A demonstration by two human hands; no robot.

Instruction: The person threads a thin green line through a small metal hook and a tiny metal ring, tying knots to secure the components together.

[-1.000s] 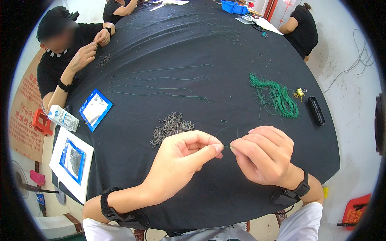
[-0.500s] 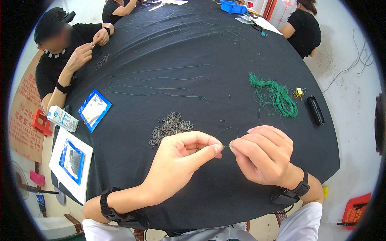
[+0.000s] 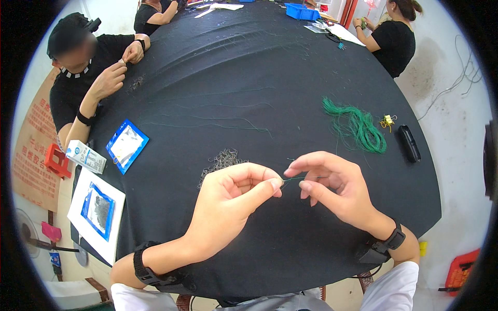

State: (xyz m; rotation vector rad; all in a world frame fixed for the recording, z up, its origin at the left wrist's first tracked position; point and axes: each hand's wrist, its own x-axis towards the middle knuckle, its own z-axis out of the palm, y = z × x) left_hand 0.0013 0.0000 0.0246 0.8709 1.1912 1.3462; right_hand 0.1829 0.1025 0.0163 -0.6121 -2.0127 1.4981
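My left hand (image 3: 228, 207) is closed in a pinch, thumb against index finger, on a thin green thread (image 3: 294, 179). If a small hook is in that pinch too, the fingertips hide it. From there the thread runs right, to my right hand (image 3: 340, 189), whose thumb and fingers are spread apart around it. Beyond my left hand lies a heap of small dark metal fish hooks (image 3: 223, 159), partly covered by the hand. Several cut green threads (image 3: 218, 126) stretch across the black cloth farther off.
A green thread bundle (image 3: 363, 132), a yellow binder clip (image 3: 387, 122) and a black case (image 3: 409, 143) lie right. Left are a blue-edged packet (image 3: 127, 146), a small carton (image 3: 86, 156) and a white board (image 3: 115, 228) bearing another packet. Co-workers sit around the black-covered table (image 3: 311, 249).
My right hand has opened from its pinch, its thumb and fingers spreading apart. The left hand keeps its pinch almost in place. At the far right, a co-worker has raised their hands.
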